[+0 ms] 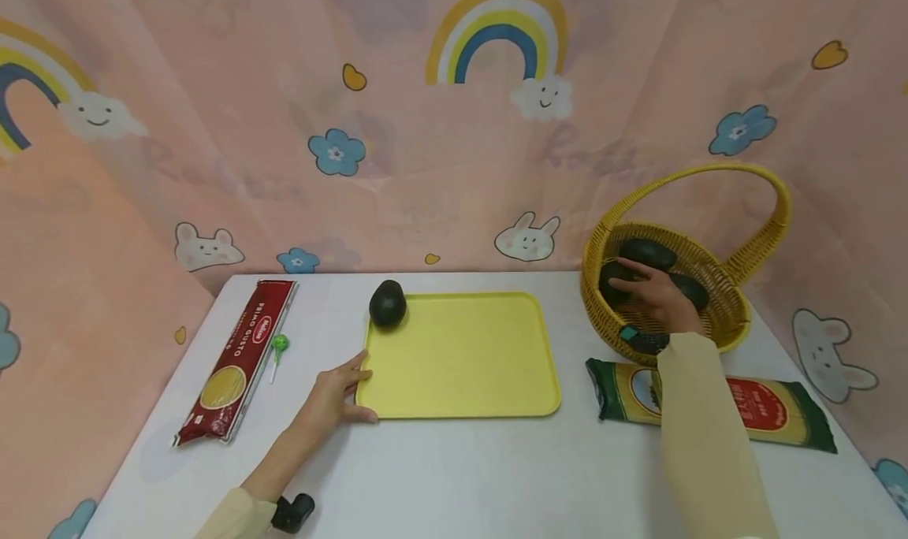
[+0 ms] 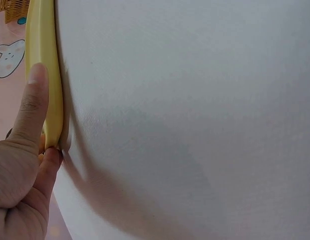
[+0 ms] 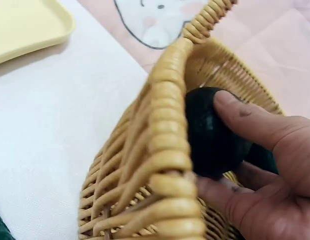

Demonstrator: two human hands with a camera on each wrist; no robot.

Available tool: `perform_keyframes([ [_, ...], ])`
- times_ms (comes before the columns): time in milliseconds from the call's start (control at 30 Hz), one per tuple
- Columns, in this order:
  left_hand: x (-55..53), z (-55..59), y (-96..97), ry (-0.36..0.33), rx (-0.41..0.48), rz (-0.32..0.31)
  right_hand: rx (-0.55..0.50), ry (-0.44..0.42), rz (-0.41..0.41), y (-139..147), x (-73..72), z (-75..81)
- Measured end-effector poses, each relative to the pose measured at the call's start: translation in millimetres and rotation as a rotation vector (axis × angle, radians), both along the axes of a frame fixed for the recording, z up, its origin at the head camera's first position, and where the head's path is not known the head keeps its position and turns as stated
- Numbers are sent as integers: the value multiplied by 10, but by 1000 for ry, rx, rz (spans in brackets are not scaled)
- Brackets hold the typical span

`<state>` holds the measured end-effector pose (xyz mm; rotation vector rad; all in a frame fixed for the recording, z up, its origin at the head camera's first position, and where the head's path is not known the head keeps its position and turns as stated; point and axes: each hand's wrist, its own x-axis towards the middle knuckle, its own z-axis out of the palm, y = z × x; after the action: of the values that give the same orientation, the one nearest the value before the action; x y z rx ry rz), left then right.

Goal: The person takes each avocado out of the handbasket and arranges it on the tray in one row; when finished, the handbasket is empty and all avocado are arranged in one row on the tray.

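Note:
My left hand holds the near left corner of a yellow tray; in the left wrist view its thumb lies along the tray's side, with fingertips at the corner. A dark avocado rests on the tray's far left corner. Inside a yellow wicker basket at the right, my right hand grips another dark avocado, thumb on top and fingers beneath it. Two more avocados sit beside it, one farther back and one to the right, partly behind the hand.
A red pasta packet lies at the left, with a green lollipop beside it. In front of the basket lies a green and yellow packet, partly covered by my right sleeve. The basket's tall handle arches above it, near the patterned pink cloth backdrop.

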<state>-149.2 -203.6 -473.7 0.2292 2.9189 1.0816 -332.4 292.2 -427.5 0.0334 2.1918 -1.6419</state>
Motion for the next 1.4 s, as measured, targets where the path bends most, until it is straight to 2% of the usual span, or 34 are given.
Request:
perform_keyframes([
  [333,-20,16,-11,-12,-17,-1,29,6,14,163,109,51],
  [533,-21,12,-7,12,-45,-3,52,-8,9,254,153,65],
  [800,-13,18,5,16,-45,-1,-58,2,19,334,222,25],
  [1100,0,12,0,32,-82,-21,-58,38,11,367,279,12],
  [1233,-4,9,-3,32,-69,-19,-105,27,-11,368,322,33],
  [1400,-3,15,1,18,-43,-5,-127,52,-15,359,393,77],
])
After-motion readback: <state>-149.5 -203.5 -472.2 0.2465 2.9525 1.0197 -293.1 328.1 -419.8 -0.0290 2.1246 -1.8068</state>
